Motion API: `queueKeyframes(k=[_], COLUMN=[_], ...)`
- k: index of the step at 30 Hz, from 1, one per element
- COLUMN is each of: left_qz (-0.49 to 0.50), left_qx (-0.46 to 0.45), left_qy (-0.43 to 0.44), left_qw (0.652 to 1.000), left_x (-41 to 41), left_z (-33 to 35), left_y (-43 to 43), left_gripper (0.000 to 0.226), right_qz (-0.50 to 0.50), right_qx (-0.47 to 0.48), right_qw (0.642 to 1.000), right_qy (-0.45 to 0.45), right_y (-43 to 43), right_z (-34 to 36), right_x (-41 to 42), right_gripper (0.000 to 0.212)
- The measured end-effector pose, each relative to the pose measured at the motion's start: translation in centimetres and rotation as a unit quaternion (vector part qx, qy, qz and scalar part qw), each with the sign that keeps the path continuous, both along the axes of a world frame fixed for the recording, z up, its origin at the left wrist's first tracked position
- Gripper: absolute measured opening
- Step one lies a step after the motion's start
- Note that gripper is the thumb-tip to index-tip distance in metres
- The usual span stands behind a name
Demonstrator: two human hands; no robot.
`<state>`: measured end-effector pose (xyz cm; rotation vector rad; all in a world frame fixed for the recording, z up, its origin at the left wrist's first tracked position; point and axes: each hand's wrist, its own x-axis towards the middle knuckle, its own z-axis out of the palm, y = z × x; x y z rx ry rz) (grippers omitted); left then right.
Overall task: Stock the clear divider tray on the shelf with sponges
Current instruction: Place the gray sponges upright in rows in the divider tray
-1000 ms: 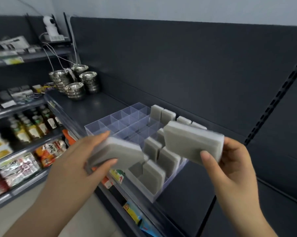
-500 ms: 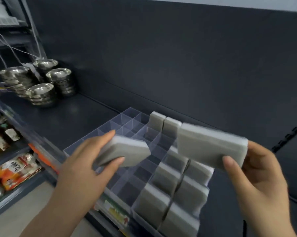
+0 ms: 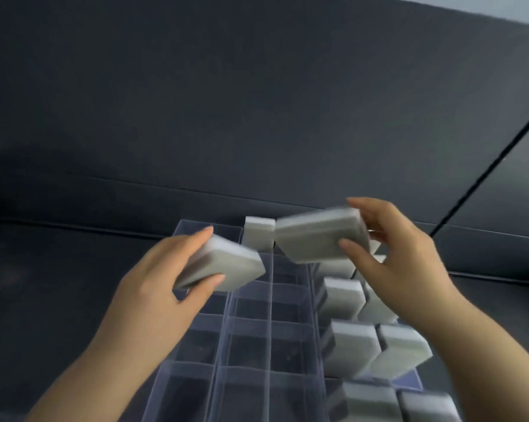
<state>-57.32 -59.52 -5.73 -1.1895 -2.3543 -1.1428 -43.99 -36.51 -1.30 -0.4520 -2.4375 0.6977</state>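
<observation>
The clear plastic divider tray (image 3: 271,303), a grid of square compartments, sits on the dark grey shelf (image 3: 59,284) with its far end close to the dark back panel (image 3: 226,102).

Above the tray's left columns, the left hand (image 3: 153,287) holds a pale grey rectangular sponge (image 3: 226,266). The thumb is against the sponge's near edge and the fingers lie along its far side. This sponge lies roughly flat, above the tray's compartments.

Above the tray's far right part, the right hand (image 3: 400,257) grips a second pale grey sponge (image 3: 318,236), with the thumb on its near face and the fingers curled over its far end. This one is tilted, and its left end sits just beside an upright grey sponge (image 3: 258,236) that stands in a compartment at the tray's far end. Motion blur hides whether the two touch.

The tray's two right columns hold standing grey sponges (image 3: 351,345), packed side by side and rising above the divider walls. In the tray's left and middle columns, the dark shelf shows through the clear walls.
</observation>
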Motion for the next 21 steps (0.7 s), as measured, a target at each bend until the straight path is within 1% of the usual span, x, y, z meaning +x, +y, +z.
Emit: queueKeyframes(k=[5, 10, 17, 21], left_qz=[-0.037, -0.040, -0.024, -0.004], left_qx=[-0.008, -0.009, -0.024, -0.032], left_qy=[0.004, 0.003, -0.002, -0.017], left_qw=[0.999, 0.999, 0.999, 0.999], left_x=[-1.8, -2.3, -2.0, -1.8], left_z=[-0.3, -0.4, 0.2, 0.1], left_y=[-1.0, -2.0, -4.6, -5.6], left_gripper=[0.053, 0.053, 0.056, 0.056], right_qz=[-0.015, -0.016, -0.014, -0.013], right_qx=[0.054, 0.097, 0.129, 0.140], right_qw=[0.991, 0.976, 0.952, 0.947], right_qy=[-0.121, -0.194, -0.278, -0.289], right_y=[-0.4, -0.6, -0.5, -0.5], right_z=[-0.9, -2.1, -2.8, -2.8], right_x=[-3.3, -5.0, -6.6, -7.1], right_gripper=[0.048, 0.048, 0.046, 0.046])
